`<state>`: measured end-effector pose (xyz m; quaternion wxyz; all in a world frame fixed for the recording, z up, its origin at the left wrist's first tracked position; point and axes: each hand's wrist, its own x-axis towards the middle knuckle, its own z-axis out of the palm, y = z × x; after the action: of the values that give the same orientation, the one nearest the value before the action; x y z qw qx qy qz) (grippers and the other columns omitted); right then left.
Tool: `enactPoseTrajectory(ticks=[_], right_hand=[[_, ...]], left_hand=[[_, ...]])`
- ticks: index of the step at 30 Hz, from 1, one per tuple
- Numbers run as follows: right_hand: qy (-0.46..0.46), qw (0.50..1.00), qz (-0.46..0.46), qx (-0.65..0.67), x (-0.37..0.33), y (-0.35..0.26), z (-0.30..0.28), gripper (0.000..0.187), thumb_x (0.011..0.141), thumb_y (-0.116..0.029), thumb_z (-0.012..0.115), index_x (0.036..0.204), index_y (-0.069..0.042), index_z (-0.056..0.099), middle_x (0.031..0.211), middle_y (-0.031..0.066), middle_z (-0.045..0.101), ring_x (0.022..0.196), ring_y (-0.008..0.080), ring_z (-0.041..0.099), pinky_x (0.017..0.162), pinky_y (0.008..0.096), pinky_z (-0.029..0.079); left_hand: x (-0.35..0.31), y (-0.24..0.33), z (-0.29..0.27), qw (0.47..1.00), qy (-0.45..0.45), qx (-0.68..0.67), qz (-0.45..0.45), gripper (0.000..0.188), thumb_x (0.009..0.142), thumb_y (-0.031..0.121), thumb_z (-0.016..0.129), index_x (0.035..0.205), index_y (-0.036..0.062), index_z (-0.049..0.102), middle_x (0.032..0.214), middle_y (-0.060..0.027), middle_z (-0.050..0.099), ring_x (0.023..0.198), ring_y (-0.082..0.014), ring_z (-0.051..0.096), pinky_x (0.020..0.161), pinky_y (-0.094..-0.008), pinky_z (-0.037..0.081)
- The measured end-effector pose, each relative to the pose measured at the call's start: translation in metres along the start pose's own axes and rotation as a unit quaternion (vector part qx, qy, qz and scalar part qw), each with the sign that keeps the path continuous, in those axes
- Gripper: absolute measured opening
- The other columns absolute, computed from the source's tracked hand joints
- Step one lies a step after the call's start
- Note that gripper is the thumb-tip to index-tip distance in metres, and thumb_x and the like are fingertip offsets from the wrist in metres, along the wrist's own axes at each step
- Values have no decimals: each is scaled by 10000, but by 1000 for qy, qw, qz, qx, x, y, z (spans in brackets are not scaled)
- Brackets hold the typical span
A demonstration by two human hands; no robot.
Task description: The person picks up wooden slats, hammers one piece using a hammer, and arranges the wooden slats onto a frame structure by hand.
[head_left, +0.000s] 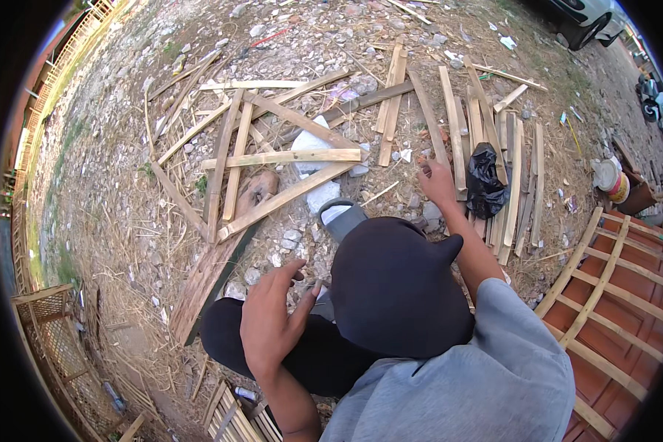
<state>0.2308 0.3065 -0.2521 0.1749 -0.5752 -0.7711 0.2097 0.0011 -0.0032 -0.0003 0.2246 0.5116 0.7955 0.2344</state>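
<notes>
My right hand (437, 182) is stretched out toward the wooden strips, fingers curled at the near end of one narrow wooden strip (426, 110). Whatever lies between those fingertips is too small to make out. Close to my bent knee, my left hand (271, 313) hovers with its thumb apart from the fingers and nothing visibly gripped. Ahead of it, a light wooden strip (287, 201) slants across other strips and meets a crosswise strip (287, 158). A grey round container (342, 219) with something white inside stands between my hands. A black cloth-covered shape (401, 291) hides part of the ground.
More strips lie side by side at the right, with a black plastic bag (485, 180) on them. A thick brown plank (210, 291) lies left of my knee. White stone blocks (318, 144) sit under the strips. A slatted wooden frame (604, 287) covers reddish panels at right.
</notes>
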Motion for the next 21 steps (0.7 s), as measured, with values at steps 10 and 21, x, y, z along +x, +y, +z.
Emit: enactPoseTrajectory(ticks=[10,21], right_hand=[[4,999,-45,14,-18,-20,2,295,811,-235,623,1046,-58,639,1046,179,631,989,348,604,841,459,477],[228,910,314,-146,-124,178,-113,541,815,-245,618,1267,11,468,1207,256,508,1145,428,482,984,503,375]], left_hand=[[2,-8,-1,998,4,-60,13,444,767,69,656,1199,36,560,951,-139,633,899,-293,615,818,-376,461],[-8,-4,4,998,-18,-46,27,426,784,73,653,1195,16,557,944,-158,623,895,-313,604,809,-395,463]])
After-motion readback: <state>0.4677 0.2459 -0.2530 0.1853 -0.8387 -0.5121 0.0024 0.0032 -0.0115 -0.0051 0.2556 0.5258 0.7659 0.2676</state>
